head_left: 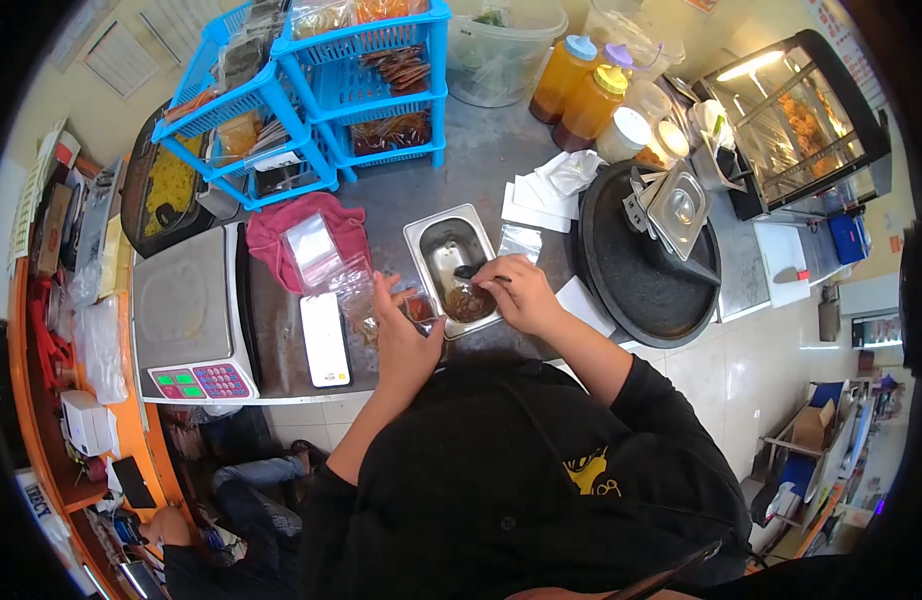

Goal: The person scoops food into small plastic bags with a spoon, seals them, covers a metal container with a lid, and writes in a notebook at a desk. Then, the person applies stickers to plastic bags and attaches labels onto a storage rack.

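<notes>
My left hand (409, 345) is closed on a small clear plastic bag (419, 308) with reddish-brown contents, held at the left rim of a steel pan (422, 236). Over the pan, my right hand (526, 297) pinches a small spoon (465, 272), partly hidden by the fingers. Dark reddish-brown sauce or paste (469, 302) lies in the pan's near end. More clear zip bags (346, 285) are spread left of my left hand, beside a phone with a white screen (325, 340). Another small clear bag (521, 241) lies just beyond my right hand.
A digital scale (186, 300) and a pink cloth (271, 235) are at left. Blue tiered baskets (381, 100) hold packets behind. Squeeze bottles (591, 100), white papers (534, 203) and a round black tray (631, 290) with steel lids stand right. A person's legs (261, 480) show below left.
</notes>
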Action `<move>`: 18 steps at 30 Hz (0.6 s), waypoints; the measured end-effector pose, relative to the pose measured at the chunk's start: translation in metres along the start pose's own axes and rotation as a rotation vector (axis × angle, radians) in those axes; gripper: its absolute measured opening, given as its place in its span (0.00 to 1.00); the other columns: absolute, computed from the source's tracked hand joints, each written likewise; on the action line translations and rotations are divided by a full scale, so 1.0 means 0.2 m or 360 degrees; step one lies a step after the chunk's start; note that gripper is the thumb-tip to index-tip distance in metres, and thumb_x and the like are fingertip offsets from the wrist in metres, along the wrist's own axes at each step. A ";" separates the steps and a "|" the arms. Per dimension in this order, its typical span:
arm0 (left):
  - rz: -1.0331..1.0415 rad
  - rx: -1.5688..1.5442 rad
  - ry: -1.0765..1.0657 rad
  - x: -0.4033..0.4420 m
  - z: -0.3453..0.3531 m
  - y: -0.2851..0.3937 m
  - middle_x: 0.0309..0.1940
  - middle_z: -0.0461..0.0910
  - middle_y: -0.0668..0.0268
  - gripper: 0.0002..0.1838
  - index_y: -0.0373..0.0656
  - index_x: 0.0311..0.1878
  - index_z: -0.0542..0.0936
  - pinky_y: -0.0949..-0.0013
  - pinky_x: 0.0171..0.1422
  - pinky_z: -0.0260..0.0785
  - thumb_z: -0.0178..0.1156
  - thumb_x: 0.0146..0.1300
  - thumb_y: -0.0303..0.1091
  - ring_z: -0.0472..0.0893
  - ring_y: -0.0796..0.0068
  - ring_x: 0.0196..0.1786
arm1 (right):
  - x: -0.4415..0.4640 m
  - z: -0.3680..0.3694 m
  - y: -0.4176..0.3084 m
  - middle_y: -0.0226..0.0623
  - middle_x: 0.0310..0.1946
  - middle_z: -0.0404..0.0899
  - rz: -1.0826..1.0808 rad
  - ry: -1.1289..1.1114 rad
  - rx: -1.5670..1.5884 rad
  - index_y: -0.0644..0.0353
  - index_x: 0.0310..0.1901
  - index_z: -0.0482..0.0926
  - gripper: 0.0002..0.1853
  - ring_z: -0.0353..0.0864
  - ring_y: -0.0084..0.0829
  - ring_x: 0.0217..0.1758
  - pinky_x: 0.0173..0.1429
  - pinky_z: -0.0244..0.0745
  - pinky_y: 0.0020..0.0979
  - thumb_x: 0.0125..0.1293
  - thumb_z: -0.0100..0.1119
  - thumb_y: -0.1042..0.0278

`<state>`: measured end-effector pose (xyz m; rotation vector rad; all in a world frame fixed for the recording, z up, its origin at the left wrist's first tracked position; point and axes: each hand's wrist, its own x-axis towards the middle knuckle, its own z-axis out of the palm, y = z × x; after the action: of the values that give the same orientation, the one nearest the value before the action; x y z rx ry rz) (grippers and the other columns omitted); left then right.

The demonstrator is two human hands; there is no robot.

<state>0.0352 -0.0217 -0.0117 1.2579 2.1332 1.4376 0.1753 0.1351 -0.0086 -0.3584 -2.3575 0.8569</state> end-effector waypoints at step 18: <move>-0.0020 -0.0088 0.0031 0.00 -0.02 -0.01 0.62 0.59 0.49 0.60 0.36 0.72 0.35 0.58 0.62 0.65 0.69 0.44 0.19 0.74 0.60 0.56 | -0.04 -0.06 0.06 0.36 0.36 0.77 0.0863 0.0865 0.1174 0.64 0.45 0.72 0.06 0.77 0.23 0.38 0.43 0.76 0.25 0.68 0.52 0.78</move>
<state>0.0318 -0.0234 -0.0119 1.2136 2.0949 1.4991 0.1896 0.1469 -0.0125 -0.8009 -1.3317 1.5628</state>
